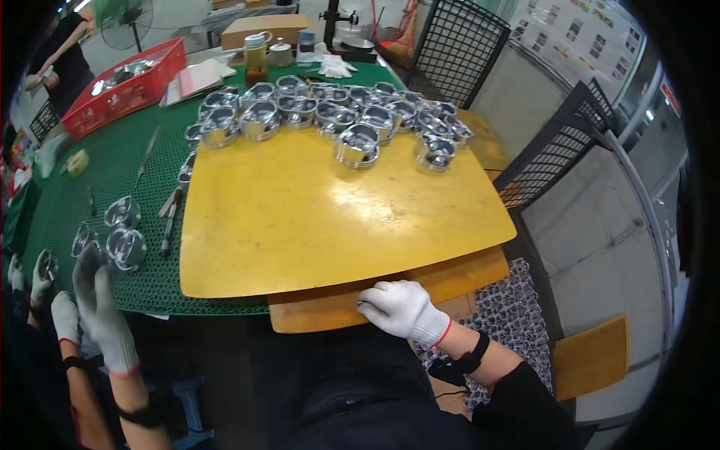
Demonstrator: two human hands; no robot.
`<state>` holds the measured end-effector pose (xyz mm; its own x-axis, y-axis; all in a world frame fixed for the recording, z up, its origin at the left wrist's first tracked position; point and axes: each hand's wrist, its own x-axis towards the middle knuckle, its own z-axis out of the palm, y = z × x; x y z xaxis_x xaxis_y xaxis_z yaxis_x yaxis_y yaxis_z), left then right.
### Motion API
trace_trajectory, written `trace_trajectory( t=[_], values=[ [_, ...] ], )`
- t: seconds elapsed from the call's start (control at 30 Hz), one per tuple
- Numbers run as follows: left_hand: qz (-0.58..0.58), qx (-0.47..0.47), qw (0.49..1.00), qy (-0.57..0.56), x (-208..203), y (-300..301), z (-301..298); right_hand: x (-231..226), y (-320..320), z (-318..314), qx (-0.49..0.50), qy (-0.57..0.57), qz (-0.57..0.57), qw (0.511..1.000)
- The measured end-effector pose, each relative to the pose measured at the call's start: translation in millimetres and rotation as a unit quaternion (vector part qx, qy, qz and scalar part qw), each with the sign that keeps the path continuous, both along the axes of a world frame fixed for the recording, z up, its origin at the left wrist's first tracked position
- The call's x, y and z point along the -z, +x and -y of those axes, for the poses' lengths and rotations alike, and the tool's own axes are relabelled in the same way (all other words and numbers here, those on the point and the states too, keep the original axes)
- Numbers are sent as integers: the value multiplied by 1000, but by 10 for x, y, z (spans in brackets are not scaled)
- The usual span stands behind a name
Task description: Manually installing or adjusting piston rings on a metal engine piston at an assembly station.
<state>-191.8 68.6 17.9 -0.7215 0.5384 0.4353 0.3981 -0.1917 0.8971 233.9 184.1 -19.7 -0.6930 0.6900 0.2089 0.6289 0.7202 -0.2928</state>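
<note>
Your right hand point(401, 307), in a white knit glove, is resting on the near edge of the wooden board point(322, 311) that is sticking out from under the yellow board point(322, 217). The fingers are curled down against the wood, and a thin metal piece point(355, 304) is showing just at the fingertips; whether you are pinching it or only touching it cannot be told.

Your left hand point(97, 300), also gloved, is raised at the lower left with the fingers stretched out and loose, gripping nothing. It is hovering just below a small cluster of shiny metal pistons point(124, 232) that are standing on the green mat point(112, 172) covering the desk. The nearest piston point(127, 249) is sitting just beside your fingertips, not clearly touching them.

A large group of pistons point(330, 112) is crowding the far edge of the yellow board, well apart from both hands, with two standing slightly forward of the rest. A few slim tools point(169, 217) are lying on the mat along the board's left edge.

Farther back, a red crate point(131, 90) holding metal parts is sitting on the desk, and a pair of white gloves point(334, 67) is lying near some jars point(256, 56). At the far lower left, another person's gloved hands point(41, 281) are working with a piston. Black wire racks point(465, 45) are standing to the right.
</note>
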Motion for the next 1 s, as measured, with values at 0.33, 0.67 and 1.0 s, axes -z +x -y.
trace_trajectory(
  t=[0.33,0.67,1.0],
  values=[
    [-476,193,836,194,-1044,1587,399,-1019,704,-1008,193,32,-33,980],
    [-442,172,862,180,-1090,1568,548,-761,388,-2007,316,-199,-113,921],
    [289,358,867,-191,-102,1524,403,-718,464,-1020,15,4,-143,990]
  ],
)
